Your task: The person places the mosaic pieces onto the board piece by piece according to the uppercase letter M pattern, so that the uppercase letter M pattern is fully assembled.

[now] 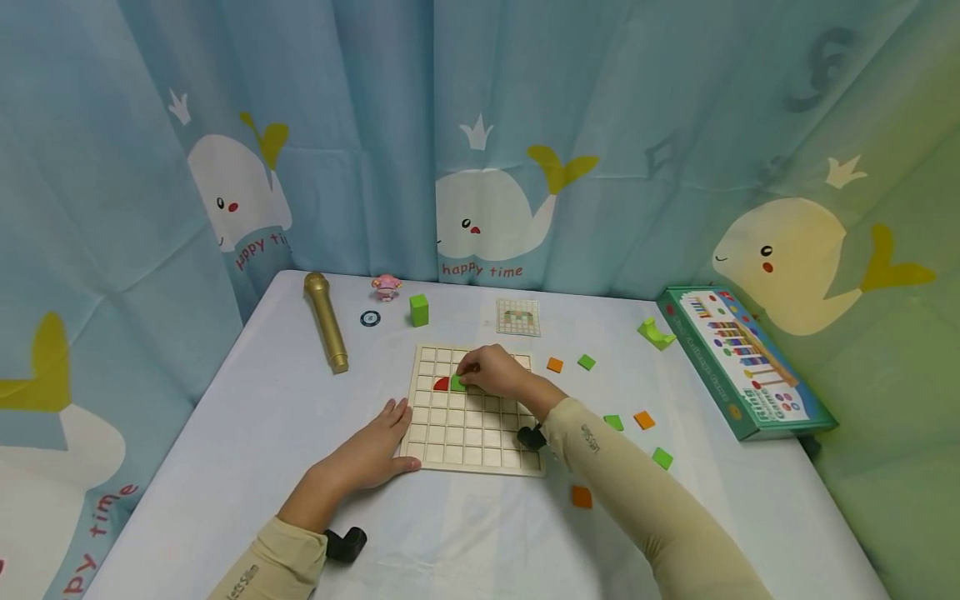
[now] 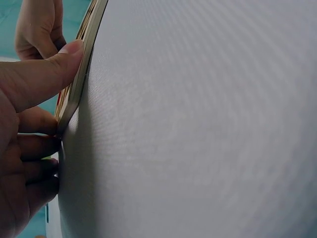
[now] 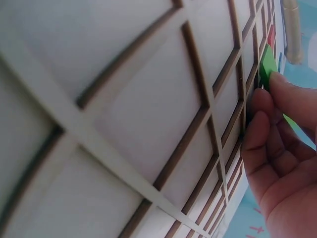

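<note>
A pale wooden grid board (image 1: 465,457) lies flat on the table with a red quarter-round tile (image 1: 441,384) in one of its upper-left cells. Just right of that tile, my right hand (image 1: 491,371) pinches a green tile (image 1: 457,384) between thumb and fingertips, over the grid. The same green tile (image 3: 268,64) appears tilted at the grid in the right wrist view. My left hand (image 1: 375,450) rests at the board's lower-left corner, its fingers along the left side. In the left wrist view its thumb (image 2: 69,62) touches the board's edge (image 2: 81,82).
Orange tiles (image 1: 644,420) and green tiles (image 1: 662,457) lie scattered right of the board. Behind it are a pattern card (image 1: 518,317), a green block (image 1: 419,311), a round disc (image 1: 371,318) and a pink figurine (image 1: 386,287). A gold microphone (image 1: 326,321), green arch (image 1: 656,334) and box (image 1: 738,358) flank them.
</note>
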`<state>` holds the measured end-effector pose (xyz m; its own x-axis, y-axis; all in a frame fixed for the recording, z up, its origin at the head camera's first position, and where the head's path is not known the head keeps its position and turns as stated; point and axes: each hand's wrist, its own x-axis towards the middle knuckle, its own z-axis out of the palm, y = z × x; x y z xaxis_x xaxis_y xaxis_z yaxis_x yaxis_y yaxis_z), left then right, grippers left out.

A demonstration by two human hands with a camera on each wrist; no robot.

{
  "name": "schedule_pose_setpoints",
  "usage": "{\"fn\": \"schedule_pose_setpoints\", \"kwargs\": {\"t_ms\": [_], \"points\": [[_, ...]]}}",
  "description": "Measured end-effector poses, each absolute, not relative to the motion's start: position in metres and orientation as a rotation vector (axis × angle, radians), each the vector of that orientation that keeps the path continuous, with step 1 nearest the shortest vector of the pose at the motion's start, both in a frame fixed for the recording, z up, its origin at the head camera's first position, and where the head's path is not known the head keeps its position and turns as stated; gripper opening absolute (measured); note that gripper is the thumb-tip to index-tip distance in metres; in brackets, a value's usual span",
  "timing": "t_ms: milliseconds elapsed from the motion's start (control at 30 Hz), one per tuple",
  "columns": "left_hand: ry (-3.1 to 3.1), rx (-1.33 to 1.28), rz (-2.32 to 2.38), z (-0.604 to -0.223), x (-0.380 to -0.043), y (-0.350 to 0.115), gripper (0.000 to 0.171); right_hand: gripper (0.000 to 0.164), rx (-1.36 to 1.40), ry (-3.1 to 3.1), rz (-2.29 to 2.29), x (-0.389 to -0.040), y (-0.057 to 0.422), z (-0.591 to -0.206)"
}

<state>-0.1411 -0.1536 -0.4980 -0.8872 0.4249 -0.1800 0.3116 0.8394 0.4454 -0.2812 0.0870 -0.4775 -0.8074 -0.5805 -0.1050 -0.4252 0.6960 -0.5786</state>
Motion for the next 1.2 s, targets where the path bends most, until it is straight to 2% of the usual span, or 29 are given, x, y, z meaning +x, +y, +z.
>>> {"fn": "schedule_pose_setpoints", "kwargs": {"t_ms": [400,700,1200], "points": [[2.745,0.549,0.588,-0.498,-0.141,-0.152,0.087,0.004,-0.859,2.664,-0.758,-0.280,0.085,-0.481],[2.737,0.546,0.589,-0.497,-0.142,-0.152,0.087,0.008,-0.856,2.641,-0.795,-0.276,0.090,-0.480],[2.733,0.559,0.601,-0.498,-0.142,-0.153,0.088,0.012,-0.840,2.714,-0.800,-0.269,0.139,-0.464]]}}
